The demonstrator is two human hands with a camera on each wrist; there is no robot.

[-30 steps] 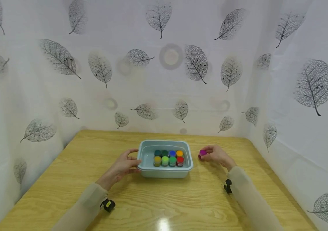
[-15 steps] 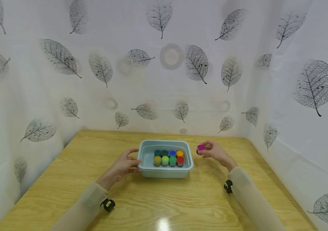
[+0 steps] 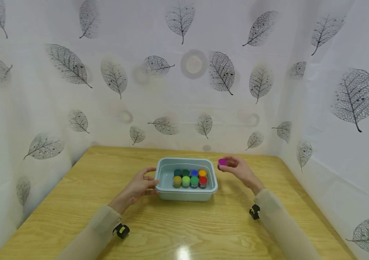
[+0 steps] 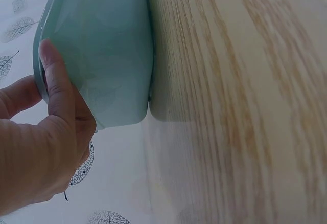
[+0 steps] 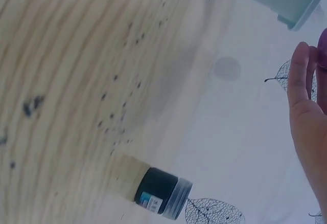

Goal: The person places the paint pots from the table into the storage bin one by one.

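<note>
My right hand [image 3: 241, 173] pinches a small paint jar with a purple lid [image 3: 222, 163], raised over the table just right of a pale blue plastic basin [image 3: 184, 196]. Only a sliver of the purple jar [image 5: 323, 55] enters the right wrist view, at its right edge. My left hand [image 3: 139, 185] grips the basin's left rim; in the left wrist view its fingers lie on both sides of that rim. Inside the basin, two rows of jars stand together on the right, among them a red jar [image 3: 202, 182], an orange jar [image 3: 202, 174] and a light green jar [image 3: 185, 181].
A dark jar with a clear lid [image 5: 162, 193] stands on the table in the right wrist view. Dark specks [image 5: 125, 104] dot the wooden table [image 3: 184, 224] there. A white curtain with leaf prints [image 3: 184, 101] encloses the table at the back and sides.
My right hand has lifted the purple jar and carried it a little left, toward the basin and away from me. The left hand keeps its place on the rim.
</note>
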